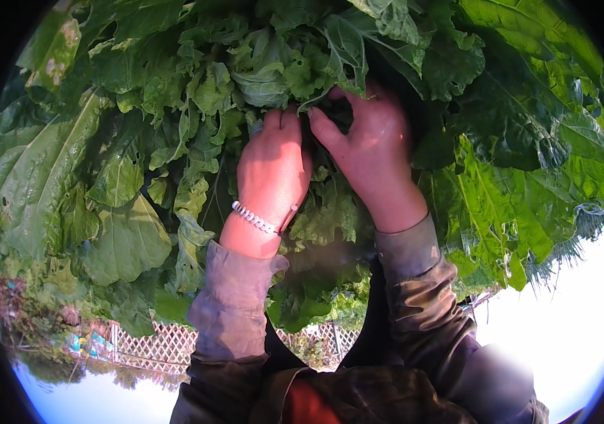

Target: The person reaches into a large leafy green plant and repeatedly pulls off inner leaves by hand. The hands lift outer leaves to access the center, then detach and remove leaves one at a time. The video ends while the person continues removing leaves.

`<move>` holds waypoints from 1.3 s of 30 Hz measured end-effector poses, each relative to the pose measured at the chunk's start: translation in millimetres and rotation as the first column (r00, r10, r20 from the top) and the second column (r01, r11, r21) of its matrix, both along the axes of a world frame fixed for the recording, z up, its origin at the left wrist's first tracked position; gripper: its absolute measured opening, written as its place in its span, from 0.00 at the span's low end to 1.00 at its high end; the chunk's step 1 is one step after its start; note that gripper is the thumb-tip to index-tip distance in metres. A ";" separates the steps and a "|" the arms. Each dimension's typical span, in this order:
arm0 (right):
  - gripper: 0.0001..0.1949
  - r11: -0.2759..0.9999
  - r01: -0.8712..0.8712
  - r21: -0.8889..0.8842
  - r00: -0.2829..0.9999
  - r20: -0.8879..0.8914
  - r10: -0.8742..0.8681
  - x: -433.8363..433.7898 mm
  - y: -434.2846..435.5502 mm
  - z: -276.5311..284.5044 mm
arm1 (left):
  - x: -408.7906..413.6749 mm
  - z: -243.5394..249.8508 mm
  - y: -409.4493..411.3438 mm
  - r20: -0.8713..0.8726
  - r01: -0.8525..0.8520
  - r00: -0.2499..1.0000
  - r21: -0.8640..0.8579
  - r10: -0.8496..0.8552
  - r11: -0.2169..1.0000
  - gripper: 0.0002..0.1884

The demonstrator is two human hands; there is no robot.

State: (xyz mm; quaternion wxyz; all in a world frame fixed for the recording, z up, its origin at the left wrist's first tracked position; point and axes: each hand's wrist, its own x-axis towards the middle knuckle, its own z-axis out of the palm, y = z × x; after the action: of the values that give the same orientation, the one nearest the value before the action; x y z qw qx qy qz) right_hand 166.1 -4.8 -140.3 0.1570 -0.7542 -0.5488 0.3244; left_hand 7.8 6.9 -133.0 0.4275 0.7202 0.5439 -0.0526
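Note:
Both my hands reach into a dense mass of leafy green vegetables at the upper middle of the head view. My left hand (271,164), with a beaded bracelet (253,217) on its wrist, has its fingertips tucked beneath a pale, tightly folded leaf head (264,85). What those fingers touch is hidden. Just to its right, my right hand (373,138) curves inward, its thumb and forefinger bent around a gap. A thin curled leaf edge (316,99) runs close by the thumb tip. Leaves cover the other fingertips, so their hold does not show.
Broad, hole-marked leaves (47,169) crowd the left side, and large sunlit leaves (519,212) hang at the right. Ruffled leaves (328,212) lie between my forearms. A lattice fence (153,347) appears at the lower left, beyond the plants.

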 end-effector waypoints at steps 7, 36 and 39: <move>0.12 0.978 0.050 0.205 0.997 -0.073 -0.035 5.7 10.8 15.1 | 1.9 2.0 7.7 0.132 0.029 0.991 -0.104 -0.015 0.994 0.18; 0.30 0.985 0.135 0.106 0.901 -0.426 -0.078 -6.8 8.7 1.5 | 8.9 34.9 6.1 -0.112 -0.225 0.966 0.096 0.235 0.970 0.55; 0.33 0.992 0.049 0.116 0.935 -0.354 -0.005 -8.6 7.2 -1.9 | 6.2 36.6 5.9 -0.131 -0.228 0.962 0.101 0.241 0.968 0.53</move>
State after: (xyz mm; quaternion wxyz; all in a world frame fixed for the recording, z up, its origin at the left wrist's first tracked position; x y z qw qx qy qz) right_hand 157.5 2.4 -142.2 0.3035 -0.6800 -0.5203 0.4181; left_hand 14.0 12.8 -96.4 0.3598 0.6625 0.6563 -0.0296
